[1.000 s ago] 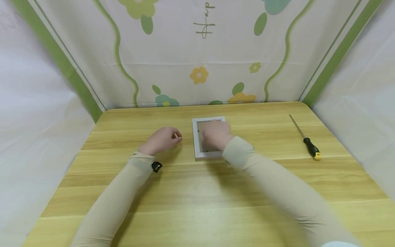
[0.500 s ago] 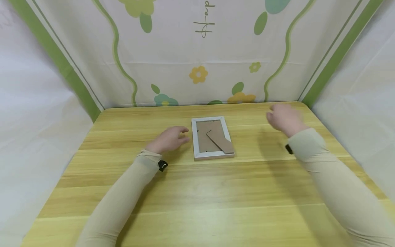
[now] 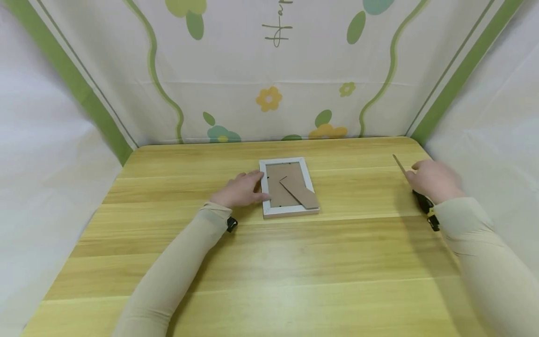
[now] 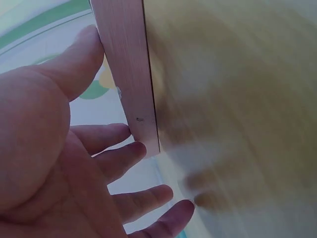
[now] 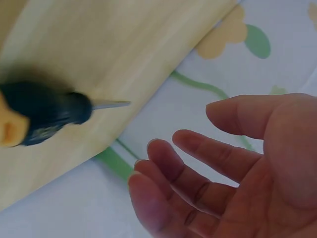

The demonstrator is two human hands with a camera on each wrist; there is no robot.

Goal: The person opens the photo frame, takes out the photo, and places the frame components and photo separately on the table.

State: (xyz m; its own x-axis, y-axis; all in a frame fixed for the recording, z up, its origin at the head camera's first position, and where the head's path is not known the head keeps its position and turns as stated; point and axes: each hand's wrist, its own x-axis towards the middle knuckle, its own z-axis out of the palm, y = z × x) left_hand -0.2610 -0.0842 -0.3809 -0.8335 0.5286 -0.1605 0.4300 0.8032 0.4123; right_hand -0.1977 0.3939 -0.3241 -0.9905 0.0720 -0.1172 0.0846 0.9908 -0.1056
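A white-edged picture frame (image 3: pixel 308 176) lies face down on the table, its brown backing board (image 3: pixel 276 193) and slanted stand flap (image 3: pixel 304 195) facing up. My left hand (image 3: pixel 240 191) is at its left side; in the left wrist view the thumb and fingertips touch the edge of the frame (image 4: pixel 124 74), fingers spread. On the right, my right hand (image 3: pixel 435 180) hovers over a screwdriver (image 3: pixel 422 202) with a black and yellow handle. The right wrist view shows the screwdriver (image 5: pixel 49 116) apart from the loosely bent fingers (image 5: pixel 198 191), which hold nothing.
The wooden table (image 3: pixel 269 262) ends at the back against a white cloth (image 3: pixel 236 61) printed with flowers and green lines. More white cloth hangs at the left and right sides. A black strap piece (image 3: pixel 231 223) shows at the left wrist.
My right hand has left the picture frame and moved right, over to the screwdriver. The left hand has slid right until it touches the frame's left edge.
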